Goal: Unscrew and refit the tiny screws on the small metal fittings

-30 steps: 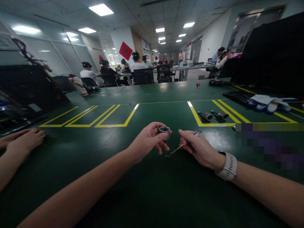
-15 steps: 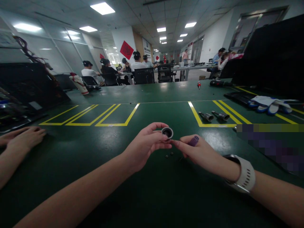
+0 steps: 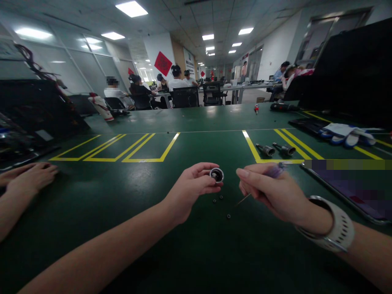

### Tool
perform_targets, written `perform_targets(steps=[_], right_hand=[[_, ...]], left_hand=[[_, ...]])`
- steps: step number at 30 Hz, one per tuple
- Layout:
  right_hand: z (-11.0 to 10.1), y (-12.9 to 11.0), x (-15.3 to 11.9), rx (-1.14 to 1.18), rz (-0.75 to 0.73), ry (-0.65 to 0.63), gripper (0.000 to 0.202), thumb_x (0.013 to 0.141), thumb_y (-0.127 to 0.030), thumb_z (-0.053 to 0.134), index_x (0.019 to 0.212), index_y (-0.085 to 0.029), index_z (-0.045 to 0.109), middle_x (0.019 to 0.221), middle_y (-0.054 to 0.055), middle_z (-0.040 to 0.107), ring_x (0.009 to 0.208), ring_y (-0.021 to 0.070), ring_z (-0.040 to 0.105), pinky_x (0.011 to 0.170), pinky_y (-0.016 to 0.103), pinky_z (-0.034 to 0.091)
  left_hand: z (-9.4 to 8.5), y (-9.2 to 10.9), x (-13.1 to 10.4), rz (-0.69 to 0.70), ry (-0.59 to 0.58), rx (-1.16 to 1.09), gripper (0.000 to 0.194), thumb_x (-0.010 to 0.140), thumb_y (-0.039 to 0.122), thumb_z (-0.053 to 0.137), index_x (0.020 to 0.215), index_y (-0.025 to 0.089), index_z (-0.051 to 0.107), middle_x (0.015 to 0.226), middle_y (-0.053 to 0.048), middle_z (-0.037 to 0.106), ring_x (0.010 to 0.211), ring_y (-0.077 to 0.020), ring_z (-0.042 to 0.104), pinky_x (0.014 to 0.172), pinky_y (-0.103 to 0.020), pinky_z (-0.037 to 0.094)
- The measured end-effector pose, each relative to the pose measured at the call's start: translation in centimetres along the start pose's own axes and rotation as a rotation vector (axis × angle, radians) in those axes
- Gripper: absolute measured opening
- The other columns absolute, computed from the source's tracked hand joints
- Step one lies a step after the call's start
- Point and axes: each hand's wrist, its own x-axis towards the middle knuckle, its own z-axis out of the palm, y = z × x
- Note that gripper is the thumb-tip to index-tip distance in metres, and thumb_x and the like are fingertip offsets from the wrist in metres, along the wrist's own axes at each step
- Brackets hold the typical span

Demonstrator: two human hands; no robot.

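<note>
My left hand (image 3: 191, 192) is closed around a round, hollow metal cup (image 3: 217, 175), its open end facing me. Something small and pale shows inside the cup. To the right, apart from the cup, my right hand (image 3: 269, 185) grips a screwdriver by its purple handle (image 3: 278, 170). The tool's thin shaft (image 3: 243, 200) slants down to the left below the fingers; its tip is too fine to make out. Below the hands, three small dark rings like nuts lie on the green table: one nut (image 3: 221, 197), a second nut (image 3: 214, 201) and a third nut (image 3: 228, 216).
Two metal cup-ended parts, a left one (image 3: 266, 150) and a right one (image 3: 284, 149), lie inside yellow tape lines. A tablet-like device (image 3: 343, 192) rests at right, gloves (image 3: 349, 134) behind it. Another person's hands (image 3: 32, 177) are on the table at far left.
My right hand has drawn away to the right from the metal cup, with the screwdriver. A third nut shows on the table. The left hand has shifted slightly down with the cup.
</note>
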Motion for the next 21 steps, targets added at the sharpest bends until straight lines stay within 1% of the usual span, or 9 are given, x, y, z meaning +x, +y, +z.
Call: perform_targets(steps=[3,7,14,18,21], right_hand=[[0.0,0.7,0.5,-0.088,0.108,-0.049,0.041,0.082,-0.037,0.056,0.046,-0.019,0.050,0.043,-0.004,0.042,0.041,0.0088,0.037,0.040,0.025,0.024],[0.3,2.0,0.8,-0.120,0.171,-0.061,0.041,0.083,-0.039,0.055,0.047,-0.018,0.050,0.043,-0.005,0.042,0.039,0.0068,0.035,0.037,0.022,0.022],[0.3,2.8,0.6,-0.109,0.206,-0.081,0.041,0.083,-0.042,0.054,0.050,-0.018,0.051,0.043,-0.006,0.042,0.037,0.0064,0.036,0.036,0.021,0.023],[0.3,2.5,0.6,-0.122,0.214,-0.090,0.041,0.083,-0.042,0.053,0.050,-0.018,0.050,0.044,-0.006,0.042,0.037,0.0067,0.036,0.036,0.022,0.023],[0.6,2.0,0.5,-0.168,0.182,-0.119,0.041,0.084,-0.040,0.050,0.050,-0.019,0.049,0.044,-0.005,0.040,0.039,0.0073,0.035,0.038,0.022,0.024]], left_hand=[[0.0,-0.1,0.0,-0.001,0.009,0.008,0.027,0.073,0.008,0.059,0.099,0.015,0.058,0.093,-0.006,0.066,0.083,-0.0163,0.065,0.080,-0.032,0.052],[0.0,0.0,-0.1,-0.002,0.008,0.015,0.028,0.073,0.010,0.060,0.100,0.015,0.058,0.094,-0.006,0.065,0.084,-0.0157,0.064,0.079,-0.030,0.053],[0.0,-0.1,0.0,0.019,0.008,0.003,0.028,0.071,0.010,0.061,0.098,0.015,0.059,0.092,-0.005,0.065,0.083,-0.0157,0.064,0.078,-0.030,0.053],[0.1,-0.1,0.0,0.009,-0.001,0.009,0.028,0.071,0.011,0.062,0.099,0.015,0.059,0.092,-0.005,0.065,0.082,-0.0154,0.063,0.077,-0.030,0.053],[0.0,-0.1,0.0,0.018,-0.003,0.011,0.027,0.072,0.011,0.061,0.098,0.015,0.059,0.093,-0.005,0.065,0.081,-0.0145,0.063,0.076,-0.029,0.053]])
